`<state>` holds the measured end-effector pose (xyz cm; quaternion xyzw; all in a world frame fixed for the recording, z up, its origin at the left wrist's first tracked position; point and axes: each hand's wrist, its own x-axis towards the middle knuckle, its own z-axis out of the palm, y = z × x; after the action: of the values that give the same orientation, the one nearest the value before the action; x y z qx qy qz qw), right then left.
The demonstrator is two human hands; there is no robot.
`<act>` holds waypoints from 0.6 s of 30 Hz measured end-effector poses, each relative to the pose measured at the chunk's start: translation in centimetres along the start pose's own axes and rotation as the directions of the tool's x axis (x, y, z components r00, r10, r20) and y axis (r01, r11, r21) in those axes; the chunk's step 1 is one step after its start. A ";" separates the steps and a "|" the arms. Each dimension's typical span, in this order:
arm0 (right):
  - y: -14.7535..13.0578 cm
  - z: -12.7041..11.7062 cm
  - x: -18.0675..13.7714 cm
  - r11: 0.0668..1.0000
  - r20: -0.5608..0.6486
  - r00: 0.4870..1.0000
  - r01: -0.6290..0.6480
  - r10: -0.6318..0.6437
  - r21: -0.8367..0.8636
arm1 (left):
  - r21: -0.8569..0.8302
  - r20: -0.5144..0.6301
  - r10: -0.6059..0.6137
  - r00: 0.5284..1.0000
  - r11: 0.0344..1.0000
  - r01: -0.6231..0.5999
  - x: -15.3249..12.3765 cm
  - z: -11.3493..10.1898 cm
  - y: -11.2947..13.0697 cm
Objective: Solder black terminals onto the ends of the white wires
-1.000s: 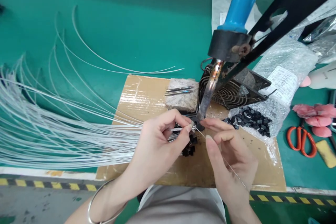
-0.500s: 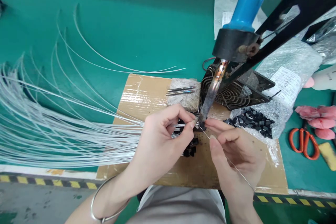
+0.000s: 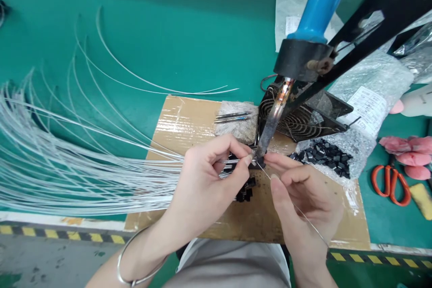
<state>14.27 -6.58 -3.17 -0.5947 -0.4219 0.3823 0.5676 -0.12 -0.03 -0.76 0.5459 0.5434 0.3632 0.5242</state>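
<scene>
"White wire (image 3: 232,161): where is its end?"

"Right by the tip of the soldering iron (image 3: 268,130), pinched by the left hand (image 3: 205,180), whose thumb and forefinger are closed on it. The right hand (image 3: 303,198) holds a thin silvery strand (image 3: 263,171), probably solder, between thumb and curled fingers, and it leads to the same spot."

"So is that joint done?"

"It seems to be in the making, but the fingertips hide the contact, so how much has taken cannot be told."

"And beyond the hands?"

"Black connectors (image 3: 245,191) lie on the cardboard (image 3: 256,225), just on the near side of the left fingers. They look fitted to other wires, perhaps finished work, though no joints show."

"What remains, then?"

"Perhaps plenty, judging by the wire bundle (image 3: 135,180) fanning left across the worktop (image 3: 202,31), though done and undone wires look alike there. To the right, many loose black pieces (image 3: 329,157) sit in clear plastic (image 3: 362,141), apparently unused. Farther right, the scissors (image 3: 387,180) lie untouched."
</scene>
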 end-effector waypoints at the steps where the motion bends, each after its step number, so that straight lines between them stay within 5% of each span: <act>1: 0.0 0.0 0.0 1.000 -0.001 1.000 0.002 -0.002 0.000 | -0.004 -0.002 0.000 1.000 1.000 0.000 0.0 0.0 0.0; 18: 0.0 0.0 -0.1 1.000 0.000 1.000 -0.007 0.007 0.005 | 0.018 -0.007 -0.004 1.000 1.000 0.004 -0.1 0.0 -0.1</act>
<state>14.23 -6.67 -3.18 -0.5946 -0.4190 0.3853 0.5679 -0.16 -0.12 -0.82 0.5484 0.5494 0.3591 0.5181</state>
